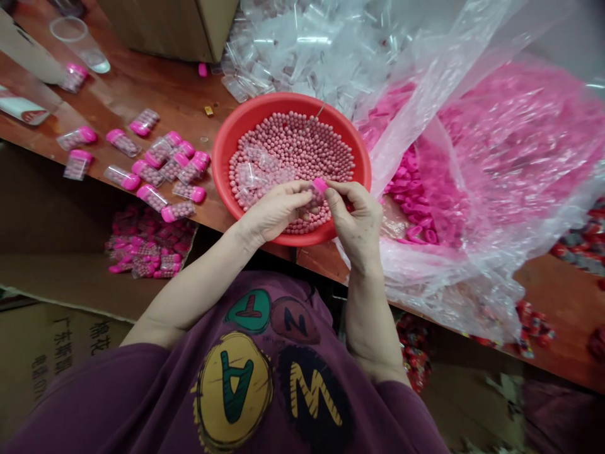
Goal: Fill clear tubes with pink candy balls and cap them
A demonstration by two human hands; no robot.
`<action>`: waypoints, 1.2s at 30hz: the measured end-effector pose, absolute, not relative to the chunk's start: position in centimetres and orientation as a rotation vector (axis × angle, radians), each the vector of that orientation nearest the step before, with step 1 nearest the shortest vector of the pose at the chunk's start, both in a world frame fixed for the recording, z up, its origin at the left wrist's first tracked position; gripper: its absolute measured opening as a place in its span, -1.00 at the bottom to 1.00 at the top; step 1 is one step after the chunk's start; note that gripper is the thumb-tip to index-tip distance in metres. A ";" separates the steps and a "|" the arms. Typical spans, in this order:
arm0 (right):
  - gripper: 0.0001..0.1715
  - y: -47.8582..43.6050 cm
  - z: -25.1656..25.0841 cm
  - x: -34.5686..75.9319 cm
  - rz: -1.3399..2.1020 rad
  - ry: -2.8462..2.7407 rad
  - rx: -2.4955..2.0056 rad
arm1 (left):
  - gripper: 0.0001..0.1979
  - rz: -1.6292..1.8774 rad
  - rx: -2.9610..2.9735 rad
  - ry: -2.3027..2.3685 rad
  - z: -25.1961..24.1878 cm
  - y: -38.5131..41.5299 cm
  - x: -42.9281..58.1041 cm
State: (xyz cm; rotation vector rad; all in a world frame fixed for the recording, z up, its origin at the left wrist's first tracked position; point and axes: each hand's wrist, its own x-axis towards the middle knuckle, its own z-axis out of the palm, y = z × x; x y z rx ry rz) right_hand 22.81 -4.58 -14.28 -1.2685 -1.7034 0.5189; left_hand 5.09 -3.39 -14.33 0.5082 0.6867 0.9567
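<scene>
Head view | left hand (276,211) and right hand (357,217) fingers pinch pink-capped vial (317,189) over red bowl (227,148) | about fifteen filled vials (155,170) at counter (179,94) left edge | beads (302,145) plentiful, much left

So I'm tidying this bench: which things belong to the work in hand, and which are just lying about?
In use:
left hand and right hand, both on the pink-capped container
red bowl of pink beads
bag of pink caps
empty clear containers

Lying about:
plastic cup
cardboard box

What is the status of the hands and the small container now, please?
Left hand and right hand both pinch one small container with pink cap, over the red bowl. Nothing in the way.
</scene>
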 end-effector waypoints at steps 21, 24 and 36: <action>-0.50 -4.4 -16.3 22.3 0.729 -1.671 -1.187 | -0.89 1.189 0.618 0.774 -15.8 -3.3 5.1; -0.36 -3.9 -17.4 22.5 0.698 -1.536 -1.209 | -0.89 1.225 0.728 0.784 -15.9 -3.3 5.4; -0.09 -5.1 -16.7 21.0 0.047 -2.148 -1.396 | -0.89 1.156 0.790 0.837 -16.3 -3.2 5.7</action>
